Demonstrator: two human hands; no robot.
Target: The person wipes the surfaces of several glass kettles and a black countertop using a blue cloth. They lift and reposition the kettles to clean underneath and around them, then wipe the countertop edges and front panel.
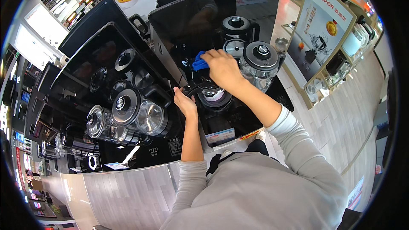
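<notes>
My left hand (186,103) is closed around the black handle of a glass kettle (215,99). The kettle stands on a black glass cooktop (243,119). My right hand (223,70) grips a blue cloth (200,62) and presses it to the top of this kettle, covering much of the lid. Just right of my right hand is a second glass kettle (260,65), with a grey lid and a silver knob. Behind both, an upright glossy black panel (188,22) mirrors the kettles.
Left, another black cooktop (143,156) holds a large glass kettle (126,107) and a smaller glass pot (96,121). A price card (220,136) lies at the near edge. At right stands a display shelf with a Supor poster (319,32).
</notes>
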